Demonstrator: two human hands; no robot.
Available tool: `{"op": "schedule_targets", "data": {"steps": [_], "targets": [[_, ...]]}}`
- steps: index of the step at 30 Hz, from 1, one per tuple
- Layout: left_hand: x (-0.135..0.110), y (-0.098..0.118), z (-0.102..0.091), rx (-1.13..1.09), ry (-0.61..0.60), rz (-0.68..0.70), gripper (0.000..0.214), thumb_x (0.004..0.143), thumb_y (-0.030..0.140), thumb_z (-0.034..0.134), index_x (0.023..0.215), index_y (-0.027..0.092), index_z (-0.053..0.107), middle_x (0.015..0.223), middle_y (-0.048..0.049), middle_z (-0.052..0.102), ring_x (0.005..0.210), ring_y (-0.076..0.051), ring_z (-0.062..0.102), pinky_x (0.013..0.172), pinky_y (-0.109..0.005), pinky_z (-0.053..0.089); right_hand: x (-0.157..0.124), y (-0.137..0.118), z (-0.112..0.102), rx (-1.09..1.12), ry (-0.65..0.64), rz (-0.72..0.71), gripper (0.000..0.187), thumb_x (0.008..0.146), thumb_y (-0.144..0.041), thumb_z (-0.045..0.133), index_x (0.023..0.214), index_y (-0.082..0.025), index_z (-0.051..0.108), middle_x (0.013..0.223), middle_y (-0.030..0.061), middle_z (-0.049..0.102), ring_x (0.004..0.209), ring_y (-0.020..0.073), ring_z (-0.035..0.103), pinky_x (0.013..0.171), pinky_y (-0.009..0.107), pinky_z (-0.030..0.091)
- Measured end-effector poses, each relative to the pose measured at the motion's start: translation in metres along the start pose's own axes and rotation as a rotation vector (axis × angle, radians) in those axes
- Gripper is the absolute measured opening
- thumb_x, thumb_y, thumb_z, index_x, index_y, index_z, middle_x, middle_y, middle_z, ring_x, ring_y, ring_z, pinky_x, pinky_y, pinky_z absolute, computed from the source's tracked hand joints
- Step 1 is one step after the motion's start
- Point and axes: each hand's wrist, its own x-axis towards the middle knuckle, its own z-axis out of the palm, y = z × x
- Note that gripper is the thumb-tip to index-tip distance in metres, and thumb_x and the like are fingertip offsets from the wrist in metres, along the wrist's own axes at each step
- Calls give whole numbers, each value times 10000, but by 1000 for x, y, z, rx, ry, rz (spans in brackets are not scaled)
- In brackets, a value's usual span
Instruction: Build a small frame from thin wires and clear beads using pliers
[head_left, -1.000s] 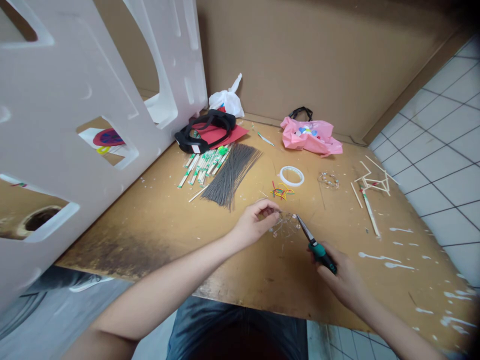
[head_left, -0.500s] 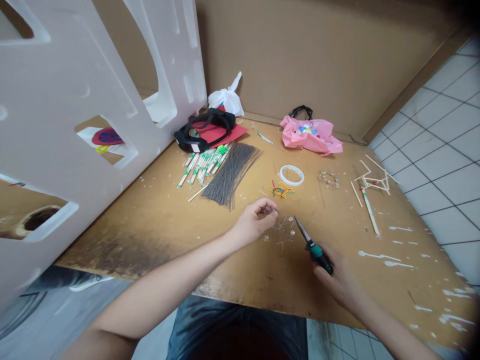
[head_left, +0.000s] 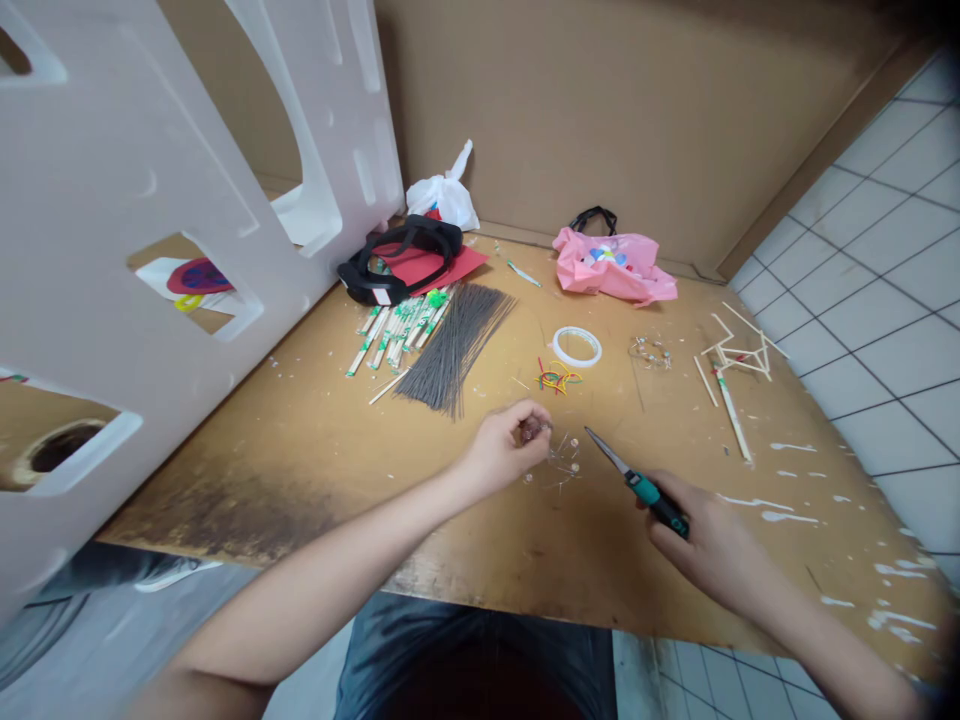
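My left hand (head_left: pixel 510 447) is closed in a pinch over the table's near middle. Between its fingers is part of a thin wire piece with clear beads (head_left: pixel 564 462), which spreads out to the right of the fingertips. My right hand (head_left: pixel 701 530) grips the teal and black handles of long-nose pliers (head_left: pixel 637 485). The pliers' narrow jaws look closed and point up and left, a little apart from the beaded wire. Just beyond the left hand lie coloured rubber bands (head_left: pixel 556 377) and a roll of white tape (head_left: pixel 577 346).
Grey wires (head_left: pixel 456 350) lie beside wrapped chopsticks (head_left: pixel 401 330) and a black headset (head_left: pixel 405 258). A pink bag (head_left: pixel 615 266) sits at the back. Toward the right are a beaded wire ring (head_left: pixel 651 351) and a stick frame (head_left: pixel 739 358). A white plastic panel (head_left: pixel 247 130) stands left.
My right hand has drawn the pliers slightly right and down, and they lie flatter. My left hand has turned a little, still pinching the beaded wire. The view has shifted slightly.
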Motion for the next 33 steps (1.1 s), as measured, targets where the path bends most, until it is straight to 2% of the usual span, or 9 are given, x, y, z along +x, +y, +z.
{"op": "schedule_targets", "data": {"steps": [6, 11, 15, 21, 26, 33], "targets": [[-1, 0, -1, 196, -16, 154, 36, 746, 178, 531, 771, 182, 556, 645, 27, 491, 624, -101, 461, 631, -227, 365, 7, -12, -11, -66, -66, 21, 320, 706, -225, 462, 981, -218, 625, 860, 54, 683, 724, 215, 620, 615, 299, 414], [-1, 1, 0, 258, -41, 234, 53, 743, 159, 526, 776, 177, 563, 659, 16, 517, 622, -103, 471, 643, -235, 376, 11, -24, -14, -156, -38, 38, 298, 693, -230, 476, 944, -224, 637, 731, 45, 674, 621, 201, 599, 539, 274, 357], [-2, -2, 1, 217, -52, 218, 49, 749, 173, 534, 783, 174, 569, 663, 19, 529, 608, -95, 474, 630, -228, 386, 10, -24, -10, -204, 39, 0, 277, 686, -217, 482, 910, -222, 643, 697, 34, 674, 595, 187, 597, 526, 262, 354], [-2, -1, 3, 79, -62, 174, 53, 766, 189, 524, 760, 163, 569, 671, 14, 540, 619, -91, 486, 606, -212, 396, 4, -17, 5, -276, 221, -54, 285, 713, -231, 492, 969, -210, 616, 806, 35, 697, 645, 197, 637, 536, 273, 390], [-2, -1, 5, 136, -7, 286, 64, 733, 122, 506, 725, 163, 555, 643, 25, 511, 588, -82, 457, 571, -201, 366, -1, -16, 17, -323, 352, -101, 252, 725, -247, 494, 954, -196, 587, 700, 19, 649, 623, 197, 629, 493, 269, 365], [-4, -2, 4, 305, 31, 454, 74, 734, 126, 517, 768, 161, 572, 673, 5, 533, 641, -109, 475, 624, -236, 372, -2, -10, 19, -404, 414, -229, 335, 756, -291, 502, 1061, -157, 540, 899, 76, 645, 741, 207, 628, 551, 283, 411]]}}
